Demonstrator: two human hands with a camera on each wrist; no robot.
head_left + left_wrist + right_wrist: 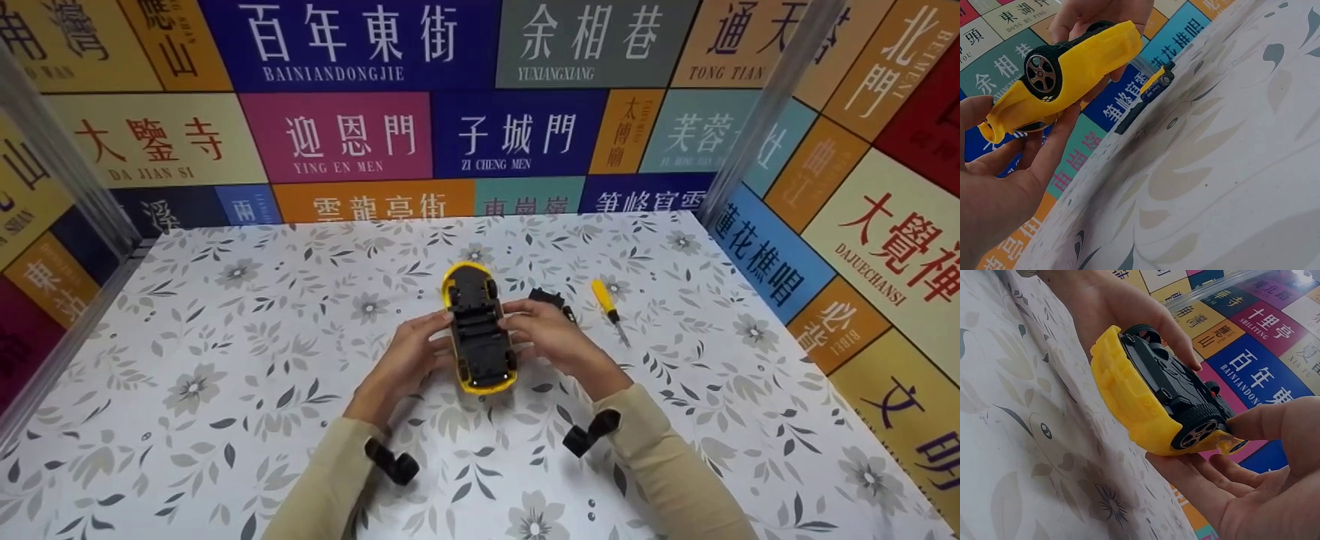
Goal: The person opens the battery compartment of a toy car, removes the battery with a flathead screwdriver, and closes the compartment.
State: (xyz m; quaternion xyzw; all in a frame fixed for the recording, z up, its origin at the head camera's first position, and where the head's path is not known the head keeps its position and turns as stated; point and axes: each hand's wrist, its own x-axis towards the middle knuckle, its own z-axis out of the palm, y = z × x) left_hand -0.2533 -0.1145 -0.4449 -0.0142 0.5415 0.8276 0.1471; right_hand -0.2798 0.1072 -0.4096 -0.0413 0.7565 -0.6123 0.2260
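Observation:
A yellow toy car (480,330) is held upside down over the table, its black underside with wheels facing up. My left hand (416,345) grips its left side; in the left wrist view the thumb and fingers of that hand (1022,174) hold one end of the yellow body (1086,67). The right hand (559,341) holds the opposite side. In the right wrist view its thumb lies on the black chassis (1168,377) side and its fingers are under the yellow shell. Beyond the right hand lies a black part with wheels (547,298), partly hidden by that hand.
A screwdriver (606,302) with a yellow and black handle lies right of the black part. The table (247,322) has a floral cover. Panels with printed characters (337,135) stand behind it and at both sides. Each wrist wears a black camera mount (394,461).

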